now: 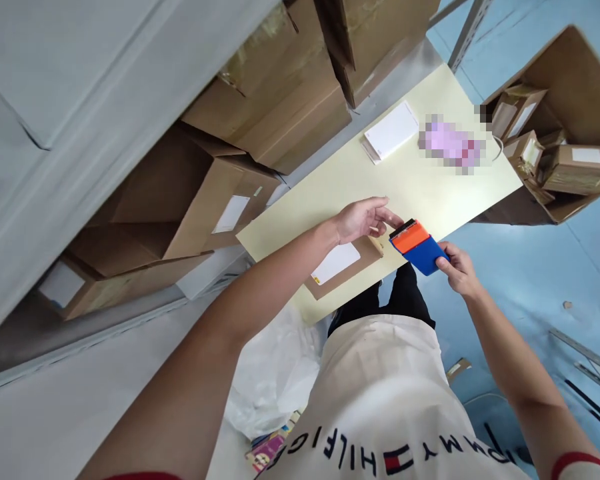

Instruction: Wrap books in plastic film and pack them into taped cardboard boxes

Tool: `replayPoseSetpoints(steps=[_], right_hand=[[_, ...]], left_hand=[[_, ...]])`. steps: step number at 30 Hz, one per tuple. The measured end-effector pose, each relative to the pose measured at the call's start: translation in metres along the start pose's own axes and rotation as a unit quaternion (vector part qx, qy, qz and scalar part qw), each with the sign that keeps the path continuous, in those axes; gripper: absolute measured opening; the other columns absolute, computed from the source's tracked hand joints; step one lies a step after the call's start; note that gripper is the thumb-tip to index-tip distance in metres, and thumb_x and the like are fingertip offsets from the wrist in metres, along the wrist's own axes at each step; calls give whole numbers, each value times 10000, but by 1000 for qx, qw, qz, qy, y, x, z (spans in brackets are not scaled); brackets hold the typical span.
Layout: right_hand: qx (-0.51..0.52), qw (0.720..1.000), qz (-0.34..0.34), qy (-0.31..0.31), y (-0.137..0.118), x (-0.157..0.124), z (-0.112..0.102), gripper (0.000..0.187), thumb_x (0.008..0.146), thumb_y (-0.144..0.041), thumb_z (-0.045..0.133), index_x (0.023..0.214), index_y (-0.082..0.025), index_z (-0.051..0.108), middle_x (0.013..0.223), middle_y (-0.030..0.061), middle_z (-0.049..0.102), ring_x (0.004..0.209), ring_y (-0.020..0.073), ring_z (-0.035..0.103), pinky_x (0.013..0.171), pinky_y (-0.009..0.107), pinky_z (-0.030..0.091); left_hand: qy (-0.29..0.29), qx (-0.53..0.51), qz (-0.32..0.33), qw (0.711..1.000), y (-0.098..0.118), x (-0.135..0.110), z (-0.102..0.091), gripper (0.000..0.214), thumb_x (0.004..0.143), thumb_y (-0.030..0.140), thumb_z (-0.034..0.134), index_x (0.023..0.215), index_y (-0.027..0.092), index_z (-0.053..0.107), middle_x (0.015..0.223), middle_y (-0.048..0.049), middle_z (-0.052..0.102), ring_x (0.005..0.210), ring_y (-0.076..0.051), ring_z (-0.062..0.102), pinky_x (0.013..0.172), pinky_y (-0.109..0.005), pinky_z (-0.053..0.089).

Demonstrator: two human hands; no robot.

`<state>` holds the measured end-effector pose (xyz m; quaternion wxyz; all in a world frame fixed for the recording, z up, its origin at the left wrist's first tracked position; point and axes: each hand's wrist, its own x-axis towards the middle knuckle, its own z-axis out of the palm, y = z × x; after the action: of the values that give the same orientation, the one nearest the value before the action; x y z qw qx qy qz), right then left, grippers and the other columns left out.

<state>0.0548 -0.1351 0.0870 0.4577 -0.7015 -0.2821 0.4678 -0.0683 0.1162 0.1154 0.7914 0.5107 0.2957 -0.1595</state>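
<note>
My right hand grips the blue end of a tape dispenser, a blue and orange piece with a dark toothed edge at its far left. It is held in the air at the table's near edge. My left hand is open, with fingers partly bent and one fingertip close to the toothed edge; whether they touch I cannot tell. Beneath my left hand a flat brown carton with a white label lies on the cream table, partly hidden by my forearm.
A white box and a blurred pink item lie further along the table. Large cartons stand on a shelf to the left. At right, an open carton holds several smaller boxes. White plastic sheeting bulges below the table.
</note>
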Motion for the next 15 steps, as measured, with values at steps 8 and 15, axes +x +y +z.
replayPoseSetpoints(steps=[8,15], right_hand=[[121,989,64,55,18,14,5,595,703,-795,616,723,-200,604,575,-28,509,518,117,437,494,252,361],[267,933,242,-14,41,39,12,635,652,-824,634,655,-191,666,549,4,600,518,146,528,512,266,408]], left_hand=[[97,360,-38,927,34,28,17,202,722,258,701,554,148,676,578,2,601,585,-120,543,579,-257,399],[30,425,-243,871,41,71,-2,173,690,306,734,586,171,703,587,-29,642,536,-119,537,526,-253,401]])
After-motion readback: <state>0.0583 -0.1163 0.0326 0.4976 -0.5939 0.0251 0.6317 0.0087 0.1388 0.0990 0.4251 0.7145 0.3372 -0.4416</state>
